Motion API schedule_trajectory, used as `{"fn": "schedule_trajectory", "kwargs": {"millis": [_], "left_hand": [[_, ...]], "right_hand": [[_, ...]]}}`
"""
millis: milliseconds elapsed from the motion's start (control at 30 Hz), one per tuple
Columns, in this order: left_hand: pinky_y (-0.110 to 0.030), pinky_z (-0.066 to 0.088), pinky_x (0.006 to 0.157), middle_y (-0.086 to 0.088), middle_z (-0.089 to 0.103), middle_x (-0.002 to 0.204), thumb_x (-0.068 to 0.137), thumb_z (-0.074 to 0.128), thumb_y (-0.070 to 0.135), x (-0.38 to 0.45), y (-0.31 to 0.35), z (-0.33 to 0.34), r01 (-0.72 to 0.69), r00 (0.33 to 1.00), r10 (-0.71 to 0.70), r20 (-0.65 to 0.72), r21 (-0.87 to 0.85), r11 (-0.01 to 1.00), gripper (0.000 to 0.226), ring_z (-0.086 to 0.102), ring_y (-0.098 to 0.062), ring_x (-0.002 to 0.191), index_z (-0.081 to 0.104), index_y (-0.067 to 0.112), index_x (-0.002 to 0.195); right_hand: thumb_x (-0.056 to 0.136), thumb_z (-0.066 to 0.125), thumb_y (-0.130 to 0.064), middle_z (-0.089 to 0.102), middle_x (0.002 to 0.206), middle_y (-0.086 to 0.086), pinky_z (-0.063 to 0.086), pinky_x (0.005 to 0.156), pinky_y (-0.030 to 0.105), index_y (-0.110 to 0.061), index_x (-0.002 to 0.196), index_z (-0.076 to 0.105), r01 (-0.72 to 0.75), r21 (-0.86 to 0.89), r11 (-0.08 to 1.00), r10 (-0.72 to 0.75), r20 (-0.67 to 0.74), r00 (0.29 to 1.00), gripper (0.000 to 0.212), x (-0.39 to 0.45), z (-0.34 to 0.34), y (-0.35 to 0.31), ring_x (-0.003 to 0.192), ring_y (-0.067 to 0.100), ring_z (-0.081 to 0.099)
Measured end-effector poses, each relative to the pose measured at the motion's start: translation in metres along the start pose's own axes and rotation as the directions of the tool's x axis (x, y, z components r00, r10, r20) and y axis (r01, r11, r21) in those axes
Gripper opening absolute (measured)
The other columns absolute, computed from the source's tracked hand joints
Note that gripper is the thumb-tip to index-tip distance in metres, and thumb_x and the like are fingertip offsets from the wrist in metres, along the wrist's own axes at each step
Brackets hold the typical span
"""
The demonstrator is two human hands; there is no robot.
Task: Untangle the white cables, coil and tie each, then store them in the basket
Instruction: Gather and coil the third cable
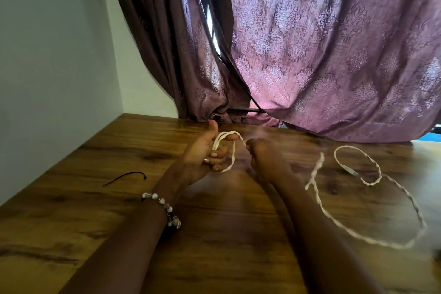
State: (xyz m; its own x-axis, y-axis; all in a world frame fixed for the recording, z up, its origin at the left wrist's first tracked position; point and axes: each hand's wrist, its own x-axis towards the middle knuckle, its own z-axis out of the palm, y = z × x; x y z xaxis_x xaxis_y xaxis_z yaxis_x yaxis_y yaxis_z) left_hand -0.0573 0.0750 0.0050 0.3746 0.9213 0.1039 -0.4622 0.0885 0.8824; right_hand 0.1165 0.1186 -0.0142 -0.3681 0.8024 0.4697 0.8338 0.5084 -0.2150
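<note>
My left hand (205, 153) holds a small coil of white braided cable (225, 148), with several loops gathered across its curled fingers. My right hand (263, 161), blurred, pinches the same cable just right of the coil. A long stretch of white cable (358, 234) lies in wide loops on the wooden table (95, 210) to the right, its connector end (350, 170) lying inside a small loop. Whether that stretch is the same cable or another I cannot tell. No basket is in view.
A thin black tie (125, 177) lies on the table to the left of my left wrist. Purple patterned curtains (322, 55) hang down onto the table's far edge. A pale wall (47, 55) borders the table on the left.
</note>
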Motion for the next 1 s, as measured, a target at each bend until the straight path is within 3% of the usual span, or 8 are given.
{"fn": "schedule_trajectory", "kwargs": {"millis": [200,333,400,467,567,733,833,1000], "left_hand": [[-0.01,0.026,0.032,-0.003,0.054,0.054,0.098,0.028,0.035,0.006,0.004,-0.013,-0.195,0.979,0.176,-0.1,-0.234,0.953,0.037,0.025,0.001,0.024,0.052,0.007,0.095],[-0.013,0.03,0.036,-0.008,0.069,0.069,0.102,0.03,0.024,0.007,0.004,-0.017,-0.297,0.925,0.25,-0.285,-0.133,0.946,0.025,0.03,-0.002,0.029,0.049,0.008,0.099],[-0.014,0.032,0.036,-0.007,0.072,0.071,0.103,0.031,0.019,0.005,0.004,-0.01,-0.316,0.894,0.291,-0.341,-0.019,0.948,0.026,0.032,-0.003,0.031,0.052,0.006,0.096],[-0.016,0.038,0.036,-0.004,0.072,0.068,0.103,0.033,0.016,0.003,0.004,-0.001,-0.312,0.871,0.322,-0.37,0.088,0.946,0.039,0.038,-0.005,0.031,0.065,0.007,0.08],[-0.026,0.053,0.043,-0.007,0.075,0.079,0.103,0.032,0.016,0.002,-0.001,0.003,-0.289,0.896,0.312,-0.316,0.119,0.95,0.031,0.059,-0.014,0.042,0.058,0.009,0.088],[-0.033,0.054,0.062,-0.003,0.074,0.093,0.102,0.035,0.016,0.008,-0.012,-0.002,-0.213,0.937,0.274,-0.215,0.269,0.939,0.016,0.068,-0.018,0.074,0.051,0.013,0.103],[-0.026,0.049,0.044,-0.012,0.065,0.08,0.102,0.039,0.017,0.006,-0.016,-0.002,-0.074,0.964,0.183,-0.191,0.469,0.88,0.022,0.067,-0.016,0.055,0.053,0.003,0.111],[-0.017,0.035,0.034,-0.013,0.067,0.07,0.1,0.045,0.015,0.006,-0.018,0.002,-0.076,0.955,0.243,-0.172,0.648,0.758,0.026,0.056,-0.017,0.037,0.065,0.0,0.106]], "right_hand": [[0.09,0.052,-0.026,0.059,0.118,0.017,0.045,0.087,0.038,-0.009,0.116,0.055,0.207,-0.333,0.92,-0.078,0.363,0.928,0.032,-0.003,-0.013,-0.036,0.109,0.034,0.057],[0.086,0.061,-0.02,0.057,0.126,0.015,0.046,0.09,0.037,-0.01,0.12,0.06,0.349,-0.287,0.892,-0.179,0.485,0.856,0.035,0.0,-0.022,-0.05,0.115,0.03,0.053],[0.085,0.06,-0.018,0.063,0.115,0.013,0.049,0.081,0.036,-0.008,0.109,0.064,0.402,-0.207,0.892,-0.278,0.45,0.848,0.026,0.001,-0.027,-0.049,0.105,0.029,0.057],[0.079,0.056,-0.019,0.066,0.081,0.007,0.043,0.062,0.03,-0.007,0.077,0.062,0.409,-0.043,0.911,-0.371,0.347,0.862,0.013,0.001,-0.034,-0.045,0.073,0.02,0.059],[0.077,0.065,-0.018,0.047,0.05,-0.01,0.03,0.048,0.018,-0.012,0.058,0.053,0.304,0.222,0.926,-0.355,0.241,0.903,0.023,-0.003,-0.048,-0.048,0.044,0.002,0.047],[0.08,0.073,-0.01,0.064,0.069,0.008,0.049,0.048,0.018,-0.011,0.075,0.067,0.183,0.373,0.91,-0.288,0.247,0.925,0.007,-0.008,-0.065,-0.05,0.054,0.008,0.063],[0.076,0.072,-0.004,0.064,0.072,0.002,0.052,0.054,0.029,-0.008,0.083,0.07,0.21,0.368,0.906,-0.25,0.064,0.966,0.008,-0.004,-0.07,-0.042,0.055,0.003,0.06],[0.067,0.084,-0.009,0.062,0.061,-0.005,0.035,0.053,0.008,-0.006,0.075,0.069,0.24,0.303,0.922,-0.19,-0.186,0.964,0.017,0.002,-0.063,-0.03,0.053,-0.004,0.054]]}}
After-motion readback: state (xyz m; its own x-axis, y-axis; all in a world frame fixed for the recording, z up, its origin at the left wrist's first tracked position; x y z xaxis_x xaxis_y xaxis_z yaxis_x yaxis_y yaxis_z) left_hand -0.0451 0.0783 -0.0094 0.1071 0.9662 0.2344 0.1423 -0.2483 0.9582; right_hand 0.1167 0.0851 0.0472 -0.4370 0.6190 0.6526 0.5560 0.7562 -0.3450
